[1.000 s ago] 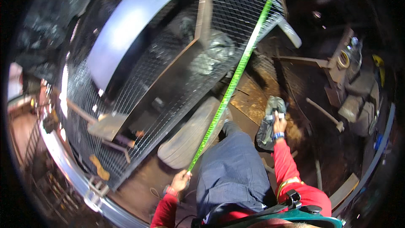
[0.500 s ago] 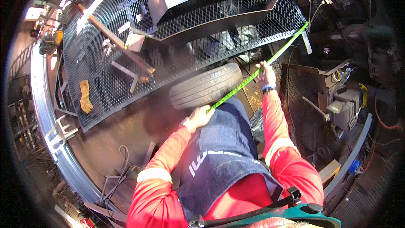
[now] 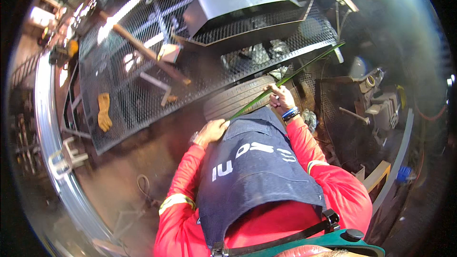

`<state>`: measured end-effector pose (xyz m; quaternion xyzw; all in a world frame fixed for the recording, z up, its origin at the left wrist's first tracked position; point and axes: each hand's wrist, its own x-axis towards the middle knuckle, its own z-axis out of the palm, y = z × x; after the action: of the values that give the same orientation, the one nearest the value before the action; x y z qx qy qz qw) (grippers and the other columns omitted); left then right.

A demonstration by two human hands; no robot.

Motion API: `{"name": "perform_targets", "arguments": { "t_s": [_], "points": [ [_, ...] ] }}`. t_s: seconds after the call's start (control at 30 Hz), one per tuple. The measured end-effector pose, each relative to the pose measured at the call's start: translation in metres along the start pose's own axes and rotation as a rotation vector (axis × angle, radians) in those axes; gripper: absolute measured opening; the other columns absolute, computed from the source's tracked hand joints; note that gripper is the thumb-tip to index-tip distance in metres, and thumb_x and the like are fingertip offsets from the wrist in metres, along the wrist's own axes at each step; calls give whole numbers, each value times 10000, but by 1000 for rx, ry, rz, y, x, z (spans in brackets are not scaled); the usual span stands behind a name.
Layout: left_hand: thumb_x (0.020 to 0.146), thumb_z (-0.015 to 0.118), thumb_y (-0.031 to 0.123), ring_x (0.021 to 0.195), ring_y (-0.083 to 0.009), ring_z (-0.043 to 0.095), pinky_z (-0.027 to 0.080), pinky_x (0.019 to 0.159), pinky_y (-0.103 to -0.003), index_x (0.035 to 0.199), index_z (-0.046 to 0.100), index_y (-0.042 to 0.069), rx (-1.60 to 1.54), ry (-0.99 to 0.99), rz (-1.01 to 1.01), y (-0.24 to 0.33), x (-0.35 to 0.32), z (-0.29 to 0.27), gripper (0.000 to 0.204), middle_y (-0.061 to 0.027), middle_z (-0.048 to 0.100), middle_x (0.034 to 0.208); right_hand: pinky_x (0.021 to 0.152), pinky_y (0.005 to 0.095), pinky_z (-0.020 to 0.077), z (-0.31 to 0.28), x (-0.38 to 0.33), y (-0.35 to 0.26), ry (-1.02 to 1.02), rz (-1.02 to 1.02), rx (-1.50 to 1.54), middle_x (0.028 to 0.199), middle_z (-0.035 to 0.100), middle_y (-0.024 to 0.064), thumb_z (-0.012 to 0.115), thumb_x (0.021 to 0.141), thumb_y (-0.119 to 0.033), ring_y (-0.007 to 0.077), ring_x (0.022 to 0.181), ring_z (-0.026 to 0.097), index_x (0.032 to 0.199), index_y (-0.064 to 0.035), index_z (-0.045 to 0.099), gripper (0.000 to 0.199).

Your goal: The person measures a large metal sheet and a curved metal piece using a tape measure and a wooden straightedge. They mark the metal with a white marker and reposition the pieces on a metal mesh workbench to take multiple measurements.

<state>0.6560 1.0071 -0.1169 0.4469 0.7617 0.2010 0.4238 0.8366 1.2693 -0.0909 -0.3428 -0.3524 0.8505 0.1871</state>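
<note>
A narrow green measuring tape [image 3: 312, 62] runs slantwise in front of me, its far end by the right corner of the mesh table. My left hand [image 3: 212, 131] is closed on its near end, with no tape case visible there. Farther along, my right hand [image 3: 283, 98] holds the tape between thumb and fingers, the other fingers curled. Behind the tape lies a worn tyre [image 3: 223, 99], partly covered by the tape and my right hand. The tape passes above it; whether they touch I cannot tell.
A mesh-topped metal table [image 3: 128, 123] carries a bent sheet-metal hood [image 3: 238, 1], a wooden bar [image 3: 138, 45], an angled metal piece [image 3: 154, 82] and a yellow glove [image 3: 104, 113]. Long shiny metal profiles [image 3: 44, 114] with a clamp [image 3: 66, 158] stand left. Machinery [image 3: 381, 107] sits at right.
My right hand has come down and left along the tape, nearer the tyre. My left hand has shifted slightly left. The whole view has tilted a little, and the tape looks darker.
</note>
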Motion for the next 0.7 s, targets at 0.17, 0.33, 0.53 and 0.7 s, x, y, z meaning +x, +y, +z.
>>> {"name": "perform_targets", "arguments": {
  "t_s": [0.17, 0.33, 0.53, 0.7],
  "points": [
    [974, 428, 406, 775, -458, 572, 428, 634, -483, 825, 565, 3, -87, -7, 83, -2, 5, -2, 451, -249, 598, 805, 401, 226, 281, 17, -6, -7, -31, 26, -240, 557, 448, -49, 587, 946, -295, 44, 413, 326, 956, -51, 687, 264],
    [976, 472, 350, 619, -340, 517, 416, 589, -417, 870, 531, -7, -134, -31, 177, -26, 28, 1, 377, -236, 526, 727, 386, 243, 263, 25, -8, 1, -80, 38, -387, 519, 351, -89, 625, 921, -364, 44, 413, 320, 960, -67, 699, 308],
    [998, 485, 367, 692, -77, 462, 418, 609, -270, 840, 570, 18, -410, -165, 39, -29, 33, -3, 393, 10, 551, 714, 391, 237, 308, 12, -11, -21, 124, -178, -425, 536, 496, -29, 739, 816, -428, 61, 443, 431, 667, -79, 633, 394],
    [995, 495, 353, 697, -75, 466, 419, 613, -266, 847, 569, 18, -458, -169, 0, -2, 28, -17, 374, 10, 553, 726, 410, 281, 349, 5, -7, -27, 16, -170, -468, 513, 503, -16, 724, 812, -464, 75, 451, 448, 608, -76, 604, 455]
  ]
}}
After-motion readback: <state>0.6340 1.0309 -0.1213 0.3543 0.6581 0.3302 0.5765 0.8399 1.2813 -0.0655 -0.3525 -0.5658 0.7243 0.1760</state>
